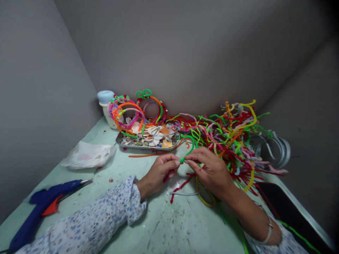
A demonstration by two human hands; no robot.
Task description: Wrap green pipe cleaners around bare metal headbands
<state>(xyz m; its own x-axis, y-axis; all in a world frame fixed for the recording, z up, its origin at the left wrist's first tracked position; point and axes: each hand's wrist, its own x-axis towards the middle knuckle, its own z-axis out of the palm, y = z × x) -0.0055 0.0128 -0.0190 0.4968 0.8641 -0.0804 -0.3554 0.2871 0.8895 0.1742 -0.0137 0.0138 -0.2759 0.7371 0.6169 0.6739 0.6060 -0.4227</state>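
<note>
My left hand [163, 169] pinches a green pipe cleaner [191, 146] between thumb and forefinger near the middle of the table. Close beside it, my right hand [210, 169] grips the same piece with its fingertips. From there the green length curves up and back in a hook. A dark red bit shows under my left fingers; whether it joins the green one I cannot tell. Below my hands lie a red pipe cleaner [182, 188], a thin silver strip [182, 193] and a yellow pipe cleaner [208, 203], partly hidden by my right hand.
A metal tray [148, 148] holds shells, with wrapped headbands [129, 106] standing at it. Behind it is a blue-lidded bottle [106, 95]. A pipe-cleaner heap [225, 134] and silver hoops [282, 150] fill the right. A glue gun [50, 195], plastic bag [87, 155] and dark phone-like slab [286, 204] lie around.
</note>
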